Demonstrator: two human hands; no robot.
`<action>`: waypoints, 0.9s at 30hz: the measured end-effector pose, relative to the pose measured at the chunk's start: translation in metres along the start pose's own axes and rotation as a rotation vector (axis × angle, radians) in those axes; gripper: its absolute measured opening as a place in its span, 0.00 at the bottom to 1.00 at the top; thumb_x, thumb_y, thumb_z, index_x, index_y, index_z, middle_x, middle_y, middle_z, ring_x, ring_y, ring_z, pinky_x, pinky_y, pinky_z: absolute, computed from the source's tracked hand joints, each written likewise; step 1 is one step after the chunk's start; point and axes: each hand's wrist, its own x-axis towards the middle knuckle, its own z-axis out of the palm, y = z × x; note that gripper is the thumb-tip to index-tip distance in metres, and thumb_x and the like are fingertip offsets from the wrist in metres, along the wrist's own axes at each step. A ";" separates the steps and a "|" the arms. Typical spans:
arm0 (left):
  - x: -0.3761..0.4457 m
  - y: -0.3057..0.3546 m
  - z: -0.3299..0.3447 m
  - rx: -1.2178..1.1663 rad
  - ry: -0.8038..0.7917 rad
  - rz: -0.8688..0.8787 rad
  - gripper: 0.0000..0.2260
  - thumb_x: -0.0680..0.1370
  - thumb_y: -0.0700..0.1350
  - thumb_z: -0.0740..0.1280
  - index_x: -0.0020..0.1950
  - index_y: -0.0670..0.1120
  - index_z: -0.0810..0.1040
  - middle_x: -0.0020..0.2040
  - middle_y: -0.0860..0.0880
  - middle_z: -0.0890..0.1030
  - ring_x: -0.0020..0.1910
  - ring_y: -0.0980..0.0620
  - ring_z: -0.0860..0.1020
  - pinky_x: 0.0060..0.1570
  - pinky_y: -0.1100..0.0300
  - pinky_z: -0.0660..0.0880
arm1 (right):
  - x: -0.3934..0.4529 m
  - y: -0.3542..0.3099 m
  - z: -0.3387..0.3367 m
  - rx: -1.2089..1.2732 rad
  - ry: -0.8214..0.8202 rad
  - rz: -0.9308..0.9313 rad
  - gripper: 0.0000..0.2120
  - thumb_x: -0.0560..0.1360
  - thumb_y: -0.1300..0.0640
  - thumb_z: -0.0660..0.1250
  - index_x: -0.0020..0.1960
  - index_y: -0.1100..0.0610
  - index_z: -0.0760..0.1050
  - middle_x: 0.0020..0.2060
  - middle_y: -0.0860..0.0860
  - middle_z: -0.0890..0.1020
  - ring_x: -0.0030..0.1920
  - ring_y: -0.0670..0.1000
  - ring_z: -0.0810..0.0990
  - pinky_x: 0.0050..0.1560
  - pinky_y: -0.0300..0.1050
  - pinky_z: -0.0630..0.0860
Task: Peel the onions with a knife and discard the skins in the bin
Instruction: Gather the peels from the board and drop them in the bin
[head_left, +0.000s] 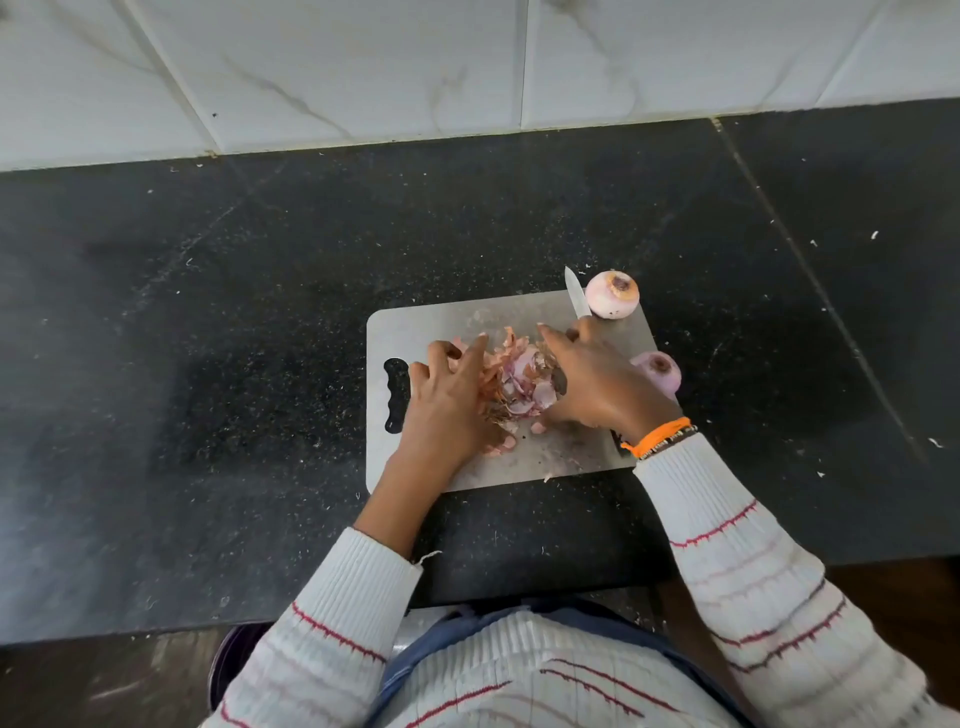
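Head view: onion skins heaped mid cutting board, directly between both hands. Left hand touches pile's left side, fingers loosely curled against it; right hand cups right side, knife beneath it (blade points away from person). 2 peeled onions sit right, near board's edge. Both hands equally near. No readable writing.

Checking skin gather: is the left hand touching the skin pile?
Touching. Head view: left hand fingers press into the onion skins on the cutting board, no gap.
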 end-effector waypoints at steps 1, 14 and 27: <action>0.002 0.002 0.001 -0.008 -0.017 0.010 0.41 0.69 0.45 0.74 0.75 0.55 0.52 0.66 0.43 0.60 0.60 0.42 0.62 0.59 0.50 0.66 | 0.003 -0.002 0.002 -0.012 -0.014 -0.010 0.47 0.67 0.55 0.75 0.76 0.49 0.48 0.71 0.58 0.54 0.67 0.61 0.66 0.64 0.54 0.69; 0.004 0.012 0.028 -0.232 0.268 0.049 0.06 0.68 0.36 0.69 0.44 0.41 0.81 0.37 0.47 0.72 0.33 0.47 0.72 0.32 0.57 0.66 | 0.015 -0.002 0.027 0.091 0.196 -0.193 0.10 0.75 0.65 0.62 0.56 0.60 0.70 0.54 0.57 0.68 0.47 0.55 0.73 0.42 0.42 0.63; -0.017 0.030 0.022 -0.809 0.363 -0.313 0.11 0.68 0.37 0.72 0.34 0.55 0.80 0.32 0.47 0.82 0.33 0.50 0.78 0.39 0.49 0.78 | 0.008 0.011 0.022 0.685 0.211 -0.120 0.10 0.68 0.62 0.74 0.49 0.60 0.80 0.42 0.53 0.81 0.42 0.48 0.76 0.40 0.31 0.69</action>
